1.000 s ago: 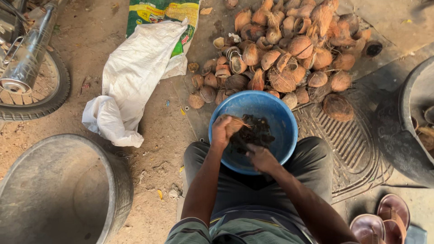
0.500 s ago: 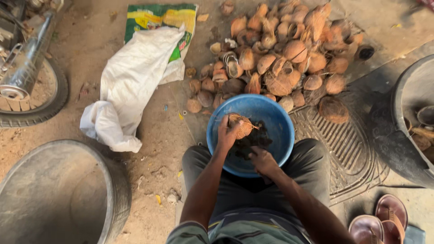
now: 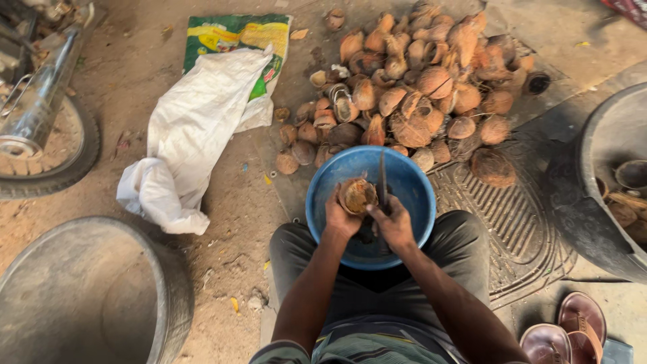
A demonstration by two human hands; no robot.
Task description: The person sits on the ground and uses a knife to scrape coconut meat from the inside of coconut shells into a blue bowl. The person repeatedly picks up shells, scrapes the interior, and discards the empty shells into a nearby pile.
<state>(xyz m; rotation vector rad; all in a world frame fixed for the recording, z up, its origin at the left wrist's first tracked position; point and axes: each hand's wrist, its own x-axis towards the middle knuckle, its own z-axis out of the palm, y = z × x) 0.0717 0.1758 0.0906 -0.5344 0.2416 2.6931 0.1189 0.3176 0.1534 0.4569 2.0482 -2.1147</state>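
Bare dirt floor (image 3: 135, 269) all round, daylight bright across the top of the frame, a ribbed rubber mat (image 3: 512, 229) at right, and a motorcycle wheel (image 3: 47, 155) at the left edge.

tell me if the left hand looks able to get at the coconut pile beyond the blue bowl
Probably yes, once freed: the left hand grips a coconut over the blue bowl, and the coconut pile starts right behind the bowl's far rim with nothing standing between.

Your hands and the coconut half (image 3: 357, 195) hide most of the blue basin's (image 3: 411, 185) inside. Right of that basin, the grey tub (image 3: 593, 202) runs off the edge; below it, sandals (image 3: 566, 334) are cropped.
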